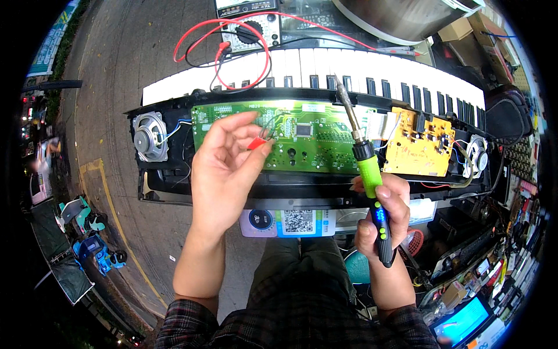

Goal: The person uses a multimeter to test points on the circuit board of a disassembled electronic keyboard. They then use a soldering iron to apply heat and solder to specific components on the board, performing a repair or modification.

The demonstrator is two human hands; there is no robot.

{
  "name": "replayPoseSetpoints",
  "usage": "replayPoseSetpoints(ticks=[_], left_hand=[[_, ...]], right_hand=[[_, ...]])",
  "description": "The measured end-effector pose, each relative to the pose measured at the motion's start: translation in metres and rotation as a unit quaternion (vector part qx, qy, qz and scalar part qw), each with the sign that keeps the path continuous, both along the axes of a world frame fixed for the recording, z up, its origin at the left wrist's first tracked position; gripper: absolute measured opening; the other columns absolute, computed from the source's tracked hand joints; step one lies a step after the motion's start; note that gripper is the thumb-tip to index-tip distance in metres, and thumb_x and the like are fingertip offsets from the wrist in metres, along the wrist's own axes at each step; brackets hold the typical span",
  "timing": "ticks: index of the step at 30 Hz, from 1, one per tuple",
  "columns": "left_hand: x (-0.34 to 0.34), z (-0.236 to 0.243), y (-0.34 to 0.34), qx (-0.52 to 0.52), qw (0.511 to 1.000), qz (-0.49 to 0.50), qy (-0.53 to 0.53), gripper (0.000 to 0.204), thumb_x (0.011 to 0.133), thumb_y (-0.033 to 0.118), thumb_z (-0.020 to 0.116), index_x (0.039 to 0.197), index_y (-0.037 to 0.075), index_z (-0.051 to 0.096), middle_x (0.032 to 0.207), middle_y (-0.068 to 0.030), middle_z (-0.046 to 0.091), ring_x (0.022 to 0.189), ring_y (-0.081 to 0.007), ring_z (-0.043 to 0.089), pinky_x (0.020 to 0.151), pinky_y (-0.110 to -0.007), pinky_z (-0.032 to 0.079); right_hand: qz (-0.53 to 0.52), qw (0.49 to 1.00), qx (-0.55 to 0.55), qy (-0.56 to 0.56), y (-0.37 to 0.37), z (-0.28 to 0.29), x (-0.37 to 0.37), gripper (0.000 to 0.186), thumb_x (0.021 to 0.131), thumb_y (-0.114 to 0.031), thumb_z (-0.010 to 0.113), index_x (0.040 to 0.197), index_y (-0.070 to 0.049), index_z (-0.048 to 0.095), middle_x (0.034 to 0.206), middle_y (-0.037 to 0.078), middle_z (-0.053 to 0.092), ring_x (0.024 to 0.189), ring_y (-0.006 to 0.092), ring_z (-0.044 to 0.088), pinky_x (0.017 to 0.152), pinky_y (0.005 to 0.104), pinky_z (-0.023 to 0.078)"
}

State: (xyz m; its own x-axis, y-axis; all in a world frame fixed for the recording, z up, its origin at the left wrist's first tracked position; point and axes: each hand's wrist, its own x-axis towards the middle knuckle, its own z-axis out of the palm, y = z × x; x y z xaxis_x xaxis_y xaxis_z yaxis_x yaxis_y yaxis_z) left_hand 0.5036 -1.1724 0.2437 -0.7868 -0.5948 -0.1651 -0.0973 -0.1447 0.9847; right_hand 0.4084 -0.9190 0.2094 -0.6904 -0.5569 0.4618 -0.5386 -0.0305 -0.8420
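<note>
An opened electronic keyboard (168, 92) lies across in front of me, its inside facing up. Over its green circuit board (331, 152), my left hand (229, 160) pinches a small red part (256, 143) with thin dark wires running toward the board. My right hand (386, 212) grips a green and black soldering iron (369, 174) with a lit display; its metal tip points up and away, above the keys. Right of the green board sits an orange circuit board (419, 145), joined by a white ribbon cable (381, 125). Speakers stand at the left end (150, 137) and right end (478, 157).
Beyond the keys lies an analog multimeter (251, 32) with looped red and black leads. A large metal pot (401, 17) stands at the far right. Crowded goods and a lit blue screen (462, 321) fill the right side. Paved ground (128, 64) stretches left, with parked scooters (96, 250).
</note>
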Motion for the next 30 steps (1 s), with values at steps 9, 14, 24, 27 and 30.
replayPoseSetpoints(ticks=[9,14,24,27,30], left_hand=[[-0.012,-0.006,-0.007,-0.131,0.99,-0.006,-0.046,0.043,0.099,-0.007,0.075,0.139,0.001,0.064,0.11,-0.0025,0.073,0.094,-0.0053,0.065,0.081,-0.02,0.051],[-0.021,-0.006,-0.005,-0.201,0.976,0.005,-0.081,0.046,0.099,-0.004,0.076,0.142,0.002,0.061,0.107,-0.0019,0.074,0.092,-0.0048,0.065,0.076,-0.02,0.049],[-0.026,-0.013,-0.005,-0.197,0.977,0.018,-0.074,0.052,0.099,-0.004,0.077,0.147,0.002,0.056,0.107,-0.0041,0.076,0.093,-0.0051,0.067,0.078,-0.02,0.051],[-0.025,-0.013,-0.005,-0.202,0.976,0.019,-0.077,0.054,0.099,-0.005,0.077,0.148,0.001,0.056,0.107,-0.0044,0.077,0.093,-0.0052,0.067,0.078,-0.019,0.052],[-0.024,-0.016,-0.007,-0.187,0.98,0.022,-0.065,0.055,0.099,-0.005,0.077,0.149,0.001,0.055,0.107,-0.0044,0.077,0.093,-0.0048,0.067,0.078,-0.019,0.052]], right_hand=[[0.032,0.999,0.02,0.002,0.005,0.002,0.001,0.053,0.099,-0.033,0.081,0.141,-0.005,0.064,0.122,0.021,0.067,0.101,0.0306,0.068,0.085,0.0403,0.057],[0.042,0.999,0.027,-0.004,0.006,0.004,0.001,0.049,0.099,-0.032,0.081,0.137,-0.003,0.067,0.12,0.02,0.068,0.1,0.0309,0.068,0.084,0.0406,0.057],[0.068,0.997,0.035,0.009,0.006,-0.002,-0.002,0.046,0.098,-0.031,0.081,0.132,-0.002,0.069,0.116,0.019,0.068,0.097,0.0326,0.069,0.083,0.0429,0.057],[0.08,0.996,0.04,0.016,0.006,-0.001,-0.003,0.043,0.097,-0.029,0.081,0.129,-0.002,0.071,0.114,0.018,0.068,0.094,0.0331,0.069,0.08,0.0432,0.058],[0.09,0.995,0.039,0.014,0.004,0.001,-0.004,0.04,0.095,-0.025,0.082,0.126,-0.002,0.072,0.11,0.017,0.069,0.089,0.0332,0.07,0.077,0.0428,0.059]])
